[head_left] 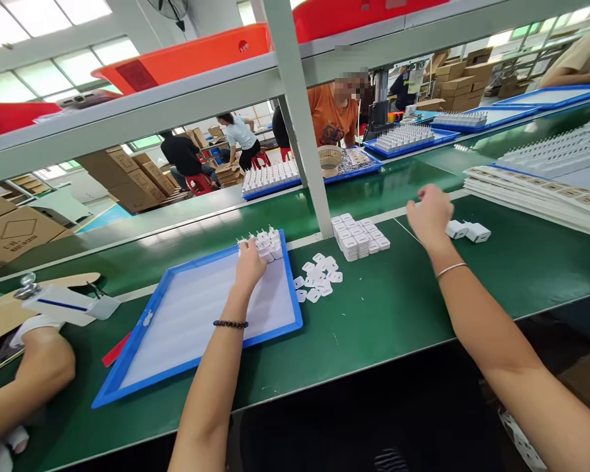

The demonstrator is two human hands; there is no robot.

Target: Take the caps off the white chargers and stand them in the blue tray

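Note:
My left hand is at the far right corner of a blue-rimmed tray, its fingers bent against a group of white plug pieces with pins. What it grips among them is hidden. My right hand is raised above the green bench, fingers curled downward; whether anything is in it cannot be made out. Just right of it lie white adapter blocks. Between my hands stand stacked white flat pieces, with a loose pile of similar pieces beside the tray.
A metal post rises behind the stacks and carries a shelf with red bins. White sheets are piled at the right. A person's arm is at the left. Blue trays of plugs line the back.

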